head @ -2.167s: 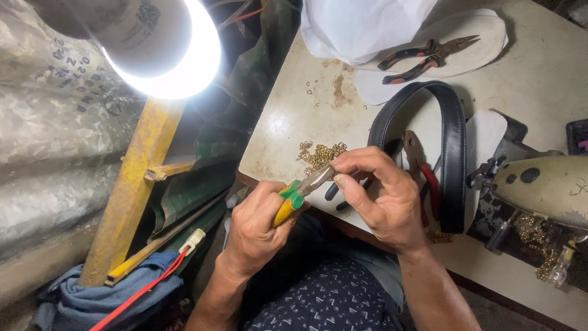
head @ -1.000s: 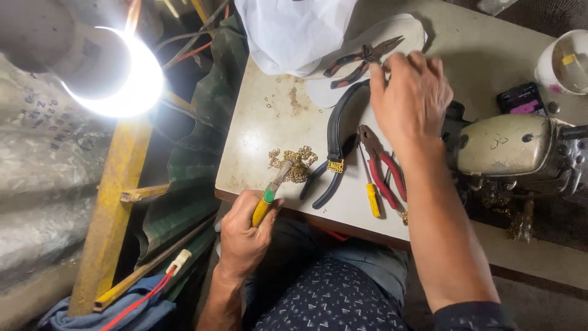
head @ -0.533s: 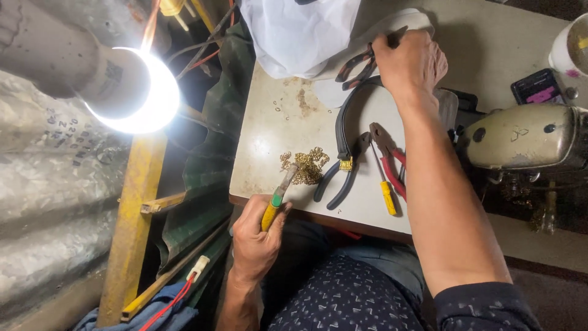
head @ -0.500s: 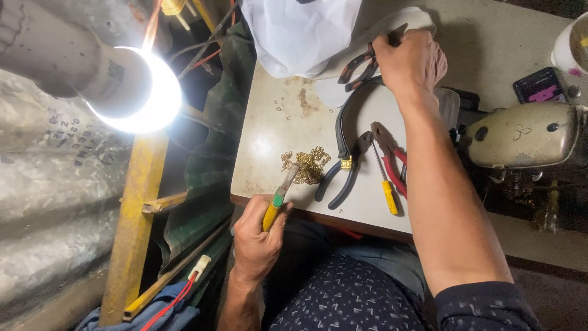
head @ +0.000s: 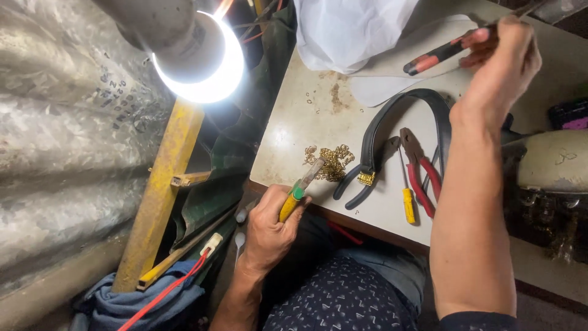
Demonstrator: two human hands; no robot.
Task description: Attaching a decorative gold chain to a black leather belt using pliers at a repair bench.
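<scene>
Both hands grip tools: left hand (head: pixel 272 224) yellow-handled pliers (head: pixel 298 191), right hand (head: pixel 499 58) red-handled pliers (head: pixel 438 54)

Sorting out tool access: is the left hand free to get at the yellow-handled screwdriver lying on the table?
Probably not: the left hand is gripping a yellow-and-green-handled tool, though nothing blocks the yellow-handled screwdriver.

The right hand (head: pixel 499 61) hides the red-handled pliers' (head: pixel 438 56) head, and the frame's edge crops the sewing machine (head: pixel 554 165).
</scene>
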